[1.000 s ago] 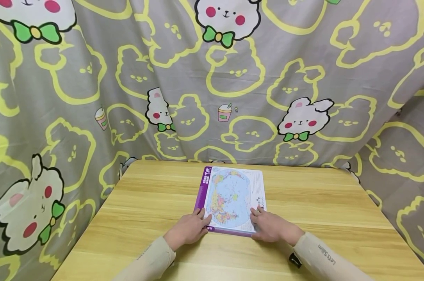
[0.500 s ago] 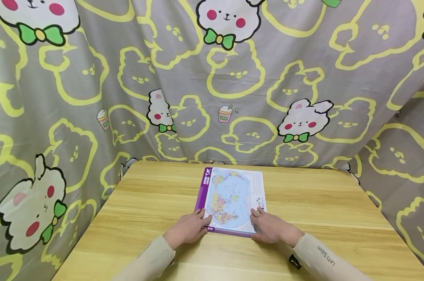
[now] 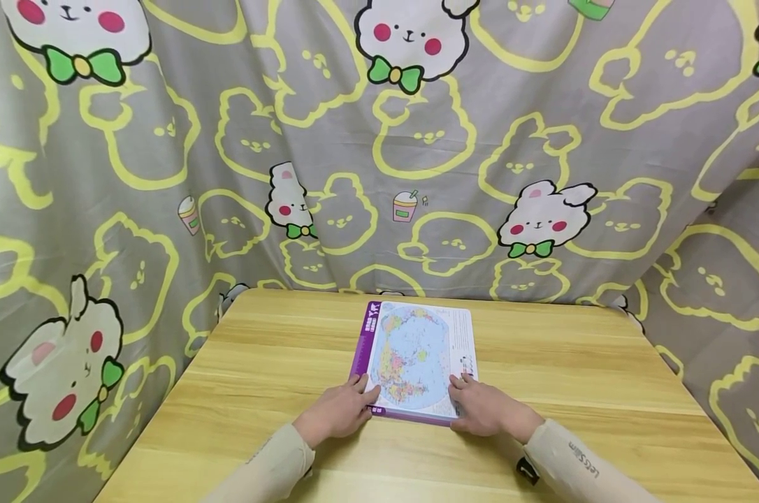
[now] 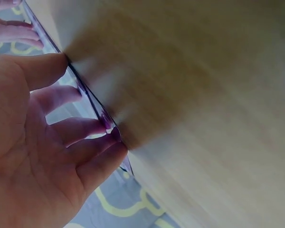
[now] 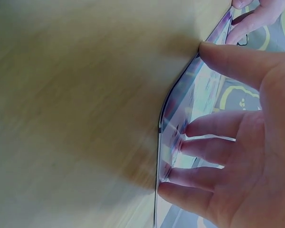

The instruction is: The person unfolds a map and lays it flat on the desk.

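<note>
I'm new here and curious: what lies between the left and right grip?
Between the left grip and the right grip lies the near end of the map, on the table, as the head view shows.

Fine print point(image 3: 463, 328) on a world map point(image 3: 414, 360) is too small to read, while the head view's lower edge crops the tabletop point(image 3: 568, 363) and both sleeves point(image 3: 587, 457).

A yellow-brown wooden table point(image 3: 266, 349) is carrying a world map point(image 3: 417, 360) with a purple strip point(image 3: 363, 349) down its left side. The map is probably lying flat, and its far end is sitting near the table's back edge
</note>
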Demonstrator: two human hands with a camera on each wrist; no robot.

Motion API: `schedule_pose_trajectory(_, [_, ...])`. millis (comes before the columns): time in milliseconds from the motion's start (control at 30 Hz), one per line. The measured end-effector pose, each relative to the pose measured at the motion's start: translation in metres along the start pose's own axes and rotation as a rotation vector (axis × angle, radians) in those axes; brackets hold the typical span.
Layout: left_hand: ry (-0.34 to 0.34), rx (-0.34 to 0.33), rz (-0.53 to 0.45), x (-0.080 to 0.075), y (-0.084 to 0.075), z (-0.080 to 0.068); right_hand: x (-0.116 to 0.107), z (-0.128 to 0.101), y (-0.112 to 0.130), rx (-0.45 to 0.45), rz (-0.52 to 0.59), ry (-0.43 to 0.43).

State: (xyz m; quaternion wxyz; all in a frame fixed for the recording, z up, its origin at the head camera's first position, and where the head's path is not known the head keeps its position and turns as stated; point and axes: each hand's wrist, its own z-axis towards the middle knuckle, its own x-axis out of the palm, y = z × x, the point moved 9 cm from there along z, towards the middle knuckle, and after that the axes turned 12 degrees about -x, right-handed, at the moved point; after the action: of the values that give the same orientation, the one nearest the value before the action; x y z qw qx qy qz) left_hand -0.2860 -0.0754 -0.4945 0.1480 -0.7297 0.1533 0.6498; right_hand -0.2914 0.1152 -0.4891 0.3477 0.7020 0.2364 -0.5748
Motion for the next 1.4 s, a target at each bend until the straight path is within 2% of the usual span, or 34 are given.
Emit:
schedule_pose_trajectory(500, [0.001,-0.054,0.023,0.003,0.003,0.0,0.0,0.008,0.006,0.006,-0.039,0.008])
schedule_pose_trajectory(667, [0.006,-0.054,0.009,0.003,0.004,-0.001,-0.002,0.021,0.015,-0.039,-0.071,-0.004])
schedule_pose_trajectory(1000, [0.021,-0.042,-0.012,-0.004,0.004,-0.001,-0.006,0.051,0.037,-0.063,-0.09,0.014])
schedule_pose_trajectory(1400, [-0.007,-0.009,-0.025,-0.005,0.001,-0.004,0.004,0.08,0.052,-0.13,-0.154,0.023])
